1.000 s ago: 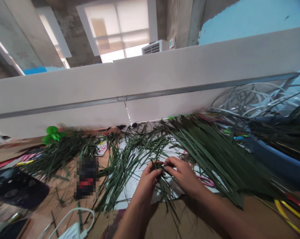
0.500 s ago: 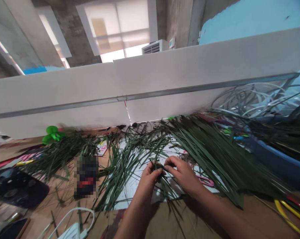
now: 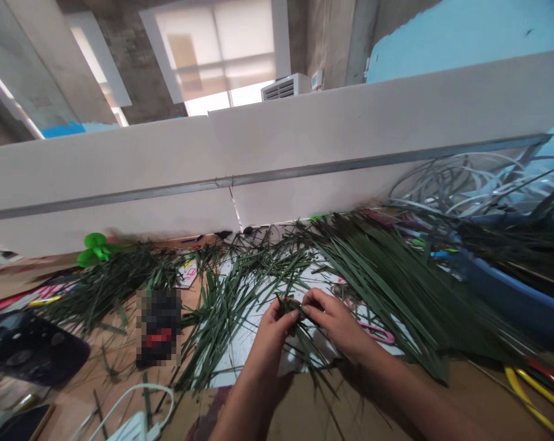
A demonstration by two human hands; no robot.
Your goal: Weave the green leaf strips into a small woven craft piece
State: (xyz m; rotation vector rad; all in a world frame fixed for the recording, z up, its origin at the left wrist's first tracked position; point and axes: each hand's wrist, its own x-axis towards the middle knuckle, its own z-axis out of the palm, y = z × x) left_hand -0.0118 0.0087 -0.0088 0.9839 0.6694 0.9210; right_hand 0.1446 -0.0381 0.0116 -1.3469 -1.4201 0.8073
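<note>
Close together over the white sheet [image 3: 235, 361], my two hands work on a small bunch of narrow green leaf strips [image 3: 290, 304]. My left hand [image 3: 273, 327] is closed, its thumb pressing the strips against the fingers. Thumb and forefinger of my right hand [image 3: 330, 315] pinch the right side of the same bunch. Loose strip ends [image 3: 310, 349] hang below and toward me. Just how the strips cross between the fingertips is too small to tell. Beside my right wrist lie pink-handled scissors [image 3: 378, 332].
Cut strips [image 3: 222, 318] lie at left, with long leaves [image 3: 387, 282] at right. A blue tub [image 3: 502, 288] stands far right, near a yellow handle [image 3: 529, 398]. A black camera [image 3: 33, 346], white cable [image 3: 143, 387] and green plastic piece [image 3: 97, 250] are left. A white partition [image 3: 277, 147] stands behind.
My hands keep almost the same place and grip on the leaf strips. My right fingers have shifted very slightly to the left.
</note>
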